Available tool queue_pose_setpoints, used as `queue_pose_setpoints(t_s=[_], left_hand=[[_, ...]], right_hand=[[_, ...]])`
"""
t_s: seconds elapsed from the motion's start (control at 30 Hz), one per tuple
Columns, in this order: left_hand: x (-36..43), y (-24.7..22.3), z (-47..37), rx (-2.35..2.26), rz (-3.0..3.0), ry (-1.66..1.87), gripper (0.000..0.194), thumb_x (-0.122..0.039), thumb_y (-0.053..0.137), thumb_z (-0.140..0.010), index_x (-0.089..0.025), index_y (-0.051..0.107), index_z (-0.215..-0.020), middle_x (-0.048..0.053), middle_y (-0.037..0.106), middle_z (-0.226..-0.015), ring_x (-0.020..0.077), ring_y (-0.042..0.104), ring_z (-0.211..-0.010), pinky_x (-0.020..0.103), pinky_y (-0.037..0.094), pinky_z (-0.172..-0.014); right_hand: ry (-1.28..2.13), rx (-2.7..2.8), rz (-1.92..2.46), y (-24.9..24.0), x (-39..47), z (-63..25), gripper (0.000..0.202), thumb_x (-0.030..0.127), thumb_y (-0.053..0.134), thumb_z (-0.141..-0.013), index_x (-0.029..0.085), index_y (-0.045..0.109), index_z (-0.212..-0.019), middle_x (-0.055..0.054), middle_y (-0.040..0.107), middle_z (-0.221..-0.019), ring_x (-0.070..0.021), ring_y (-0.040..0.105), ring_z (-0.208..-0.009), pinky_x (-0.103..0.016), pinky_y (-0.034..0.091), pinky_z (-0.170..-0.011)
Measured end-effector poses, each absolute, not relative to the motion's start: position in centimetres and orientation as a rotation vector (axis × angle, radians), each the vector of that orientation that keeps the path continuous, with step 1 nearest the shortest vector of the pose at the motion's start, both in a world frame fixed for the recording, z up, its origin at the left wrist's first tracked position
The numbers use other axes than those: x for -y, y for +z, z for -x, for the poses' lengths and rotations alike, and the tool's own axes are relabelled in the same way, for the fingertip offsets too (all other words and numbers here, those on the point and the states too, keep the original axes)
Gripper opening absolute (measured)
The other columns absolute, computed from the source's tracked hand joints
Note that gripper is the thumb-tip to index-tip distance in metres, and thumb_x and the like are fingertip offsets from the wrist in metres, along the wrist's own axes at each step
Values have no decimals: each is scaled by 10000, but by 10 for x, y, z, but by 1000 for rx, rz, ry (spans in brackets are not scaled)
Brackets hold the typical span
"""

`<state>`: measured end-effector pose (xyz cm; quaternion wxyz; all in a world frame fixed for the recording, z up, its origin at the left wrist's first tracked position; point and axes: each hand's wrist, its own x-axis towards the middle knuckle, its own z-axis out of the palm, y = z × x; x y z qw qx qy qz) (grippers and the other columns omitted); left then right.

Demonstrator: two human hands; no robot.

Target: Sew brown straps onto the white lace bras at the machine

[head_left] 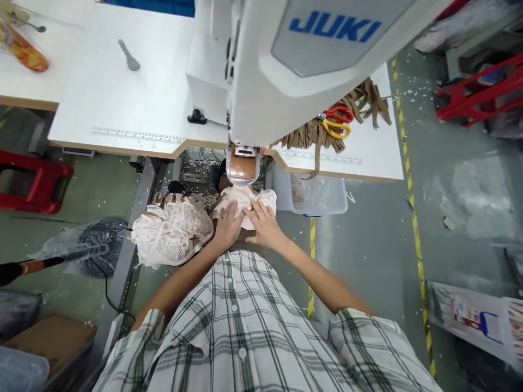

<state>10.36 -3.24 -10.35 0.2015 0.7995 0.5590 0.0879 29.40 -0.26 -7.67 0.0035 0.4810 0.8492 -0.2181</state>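
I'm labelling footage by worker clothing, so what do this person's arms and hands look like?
The left hand and right hand are bare, with no gloves or wristbands that I can make out. The forearms are uncovered too. The left sleeve and right sleeve are short, loose and white, checked with dark greenish lines, matching the shirt.

2 red stools [51,185] stand on grey-green floor [363,267] lined with yellow-black tape [406,158].

Blue JUKI lettering [335,26] on white sewing machine [261,98]
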Motion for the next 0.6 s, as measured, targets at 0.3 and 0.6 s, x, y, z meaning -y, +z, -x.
queue_pose_setpoints(t_s=[0.3,0.6], left_hand=[[39,-59,-36,-1791,-2120,385,427,-301,504,-946,-207,508,-1362,113,564,-1386,220,506,-1298,346,414,-1069],[158,-32,98,-2351,-1615,-178,389,-526,472,-922,-186,601,-783,106,625,-834,273,587,-856,362,407,-757]], right_hand=[[-673,-2629,-1545,-101,-47,-275,981,442,735,-754,121,261,-1551,-268,227,-1590,-409,288,-1446,-527,241,-1170],[-819,-2768,-1587,-69,-19,-234,855,564,679,-798,154,378,-1485,-228,201,-1616,-426,129,-1507,-628,174,-1176]])
